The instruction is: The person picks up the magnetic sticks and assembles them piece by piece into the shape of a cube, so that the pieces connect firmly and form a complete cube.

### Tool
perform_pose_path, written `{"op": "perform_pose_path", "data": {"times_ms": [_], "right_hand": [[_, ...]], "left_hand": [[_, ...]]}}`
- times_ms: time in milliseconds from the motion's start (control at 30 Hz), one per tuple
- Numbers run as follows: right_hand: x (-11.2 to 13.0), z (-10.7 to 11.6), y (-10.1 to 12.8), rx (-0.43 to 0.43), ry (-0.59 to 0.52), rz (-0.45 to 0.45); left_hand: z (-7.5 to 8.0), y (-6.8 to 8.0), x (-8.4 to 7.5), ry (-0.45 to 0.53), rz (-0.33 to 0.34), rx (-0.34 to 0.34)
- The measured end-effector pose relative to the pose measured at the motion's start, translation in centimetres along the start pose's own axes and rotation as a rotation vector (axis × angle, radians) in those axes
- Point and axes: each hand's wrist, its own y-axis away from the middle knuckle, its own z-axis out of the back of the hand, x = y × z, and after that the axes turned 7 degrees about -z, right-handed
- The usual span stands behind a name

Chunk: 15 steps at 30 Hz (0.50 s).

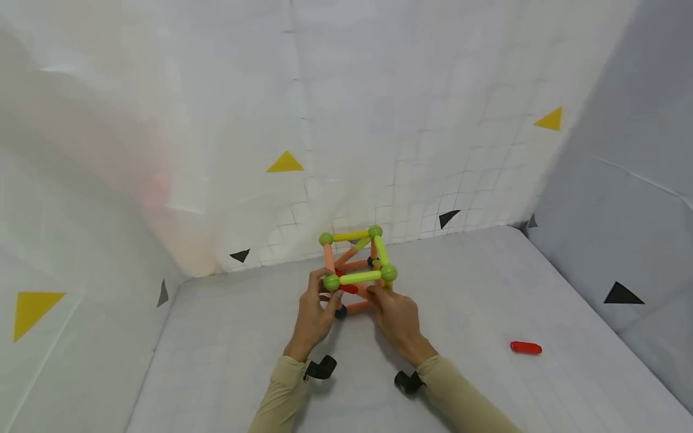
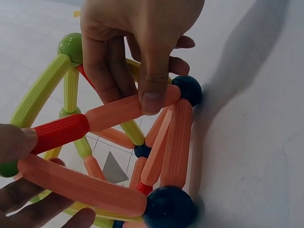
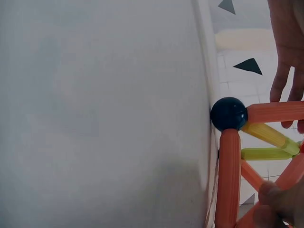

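A box-shaped frame of magnetic rods and balls stands on the table, with green balls (image 1: 388, 273) on top and dark blue balls (image 1: 340, 312) at the bottom. A red rod (image 2: 61, 133) and an orange rod (image 2: 114, 113) lie end to end as a diagonal across its front. My left hand (image 1: 315, 316) pinches the red rod's end by the upper left green ball (image 1: 332, 282), its other fingers around the orange upright. My right hand (image 1: 399, 314) pinches the orange rod near the lower right dark blue ball (image 2: 186, 90).
A loose red rod (image 1: 526, 347) lies on the table to the right. A white wall covering (image 1: 465, 72) with yellow and black triangles rises close behind the frame. Side panels (image 1: 639, 198) border the table.
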Motion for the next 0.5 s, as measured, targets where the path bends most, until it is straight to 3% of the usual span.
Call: {"op": "perform_pose_path", "data": {"times_ms": [200,333,433,500], "right_hand": [[-0.3,0.4,0.1,0.049,0.052,-0.017],[-0.1,2.1,1.1,0.089,-0.022,-0.021],[-0.1,4.4,2.8,0.228,-0.127,-0.039],[-0.1,6.2,4.6,0.436,-0.193,-0.057]], "left_hand": [[-0.3,0.0,0.0,-0.017,0.005,-0.002],[-0.2,0.2,0.0,-0.019,0.009,-0.005],[-0.1,0.2,-0.2,-0.02,0.015,-0.003],[-0.1,0.2,-0.2,-0.025,0.015,0.001]]}}
